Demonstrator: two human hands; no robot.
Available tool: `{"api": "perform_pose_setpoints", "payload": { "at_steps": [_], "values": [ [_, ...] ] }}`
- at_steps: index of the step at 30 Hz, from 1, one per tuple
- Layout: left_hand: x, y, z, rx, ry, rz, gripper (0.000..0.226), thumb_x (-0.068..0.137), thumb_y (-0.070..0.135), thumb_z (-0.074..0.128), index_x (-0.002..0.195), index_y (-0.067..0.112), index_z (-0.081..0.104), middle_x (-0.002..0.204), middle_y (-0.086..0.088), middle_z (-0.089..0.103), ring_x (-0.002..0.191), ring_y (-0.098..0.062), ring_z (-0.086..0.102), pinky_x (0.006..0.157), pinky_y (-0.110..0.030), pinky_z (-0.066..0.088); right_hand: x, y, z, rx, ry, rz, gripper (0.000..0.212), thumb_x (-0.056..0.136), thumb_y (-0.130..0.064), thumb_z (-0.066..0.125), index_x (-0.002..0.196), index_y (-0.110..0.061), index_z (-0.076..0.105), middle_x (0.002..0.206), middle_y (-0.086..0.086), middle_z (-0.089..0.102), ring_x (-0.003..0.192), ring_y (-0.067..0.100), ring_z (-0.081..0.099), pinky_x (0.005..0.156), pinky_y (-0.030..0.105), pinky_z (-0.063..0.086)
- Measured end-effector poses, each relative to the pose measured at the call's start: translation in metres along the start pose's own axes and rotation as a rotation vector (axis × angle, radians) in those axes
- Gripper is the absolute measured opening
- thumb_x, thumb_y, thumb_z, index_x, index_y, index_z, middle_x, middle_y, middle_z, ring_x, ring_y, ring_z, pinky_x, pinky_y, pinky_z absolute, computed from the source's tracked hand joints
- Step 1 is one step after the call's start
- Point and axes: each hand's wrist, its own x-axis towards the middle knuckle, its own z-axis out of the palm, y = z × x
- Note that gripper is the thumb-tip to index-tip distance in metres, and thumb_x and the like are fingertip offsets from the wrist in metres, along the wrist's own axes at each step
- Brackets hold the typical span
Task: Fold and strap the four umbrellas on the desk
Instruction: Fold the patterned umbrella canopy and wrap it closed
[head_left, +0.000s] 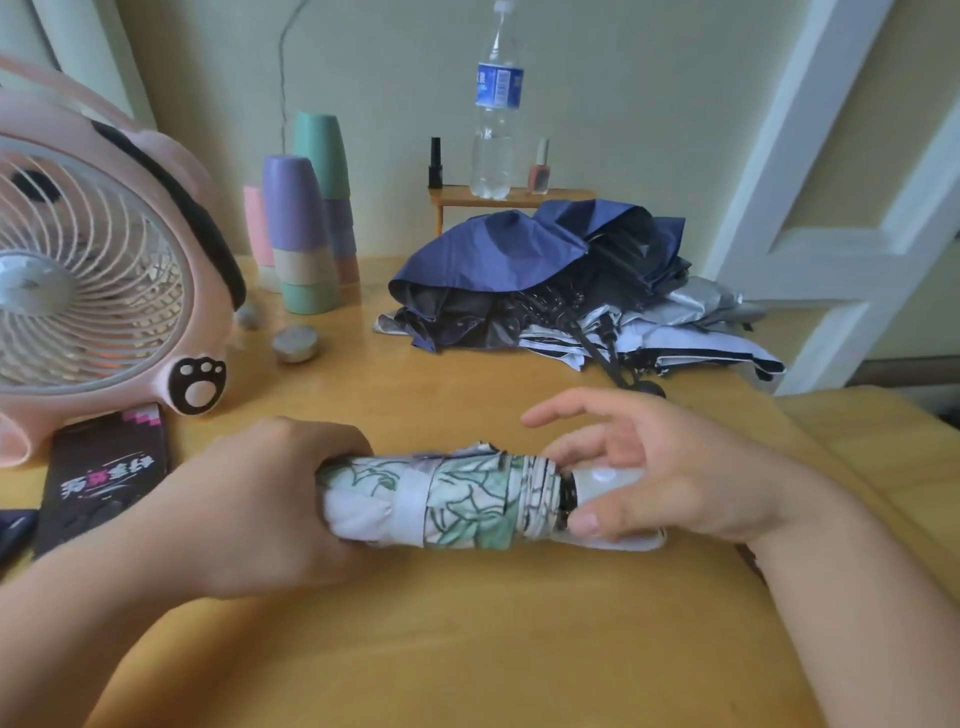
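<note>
A white umbrella with a green leaf print (467, 501) lies rolled up across the near middle of the wooden desk (467, 623), a white strap wrapped round its canopy. My left hand (270, 499) grips its left end. My right hand (649, 478) holds the white handle at the right end between thumb and fingers, the index finger stretched out above. Behind, a navy umbrella (519, 249) lies loose and unfolded on top of a silver and white umbrella (691, 332). A black folded umbrella with pink lettering (104, 478) lies at the left.
A pink desk fan (104, 270) stands at the left. Stacked pastel cups (306, 234) stand behind it, with two small round tins (294, 343) in front. A water bottle (497, 104) and two nail polish bottles sit on a small wooden shelf (509, 197) against the wall.
</note>
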Motion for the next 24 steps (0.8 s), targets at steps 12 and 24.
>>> {"api": "perform_pose_setpoints", "payload": {
  "at_steps": [12, 24],
  "values": [
    [0.006, -0.016, -0.019, -1.367, 0.458, 0.106, 0.039, 0.065, 0.031, 0.090, 0.096, 0.015, 0.071, 0.111, -0.024, 0.068, 0.104, -0.040, 0.066, 0.091, -0.055, 0.053, 0.014, 0.007, 0.010, 0.447, 0.195, -0.139, 0.036, 0.075, -0.042, 0.074, 0.098, -0.015, 0.073, 0.068, 0.024, 0.061, 0.038, 0.015, 0.041, 0.037, 0.016, 0.025],
    [0.008, 0.025, 0.042, -1.225, 0.208, -0.234, 0.067, 0.076, 0.055, 0.077, 0.133, 0.029, 0.057, 0.114, 0.002, 0.076, 0.105, -0.021, 0.073, 0.100, -0.049, 0.053, 0.021, -0.020, 0.093, 0.148, 0.177, -0.018, 0.070, 0.061, -0.050, 0.070, 0.120, -0.072, 0.041, 0.071, -0.012, 0.065, 0.061, 0.005, 0.058, 0.062, 0.017, 0.042]
  ]
}}
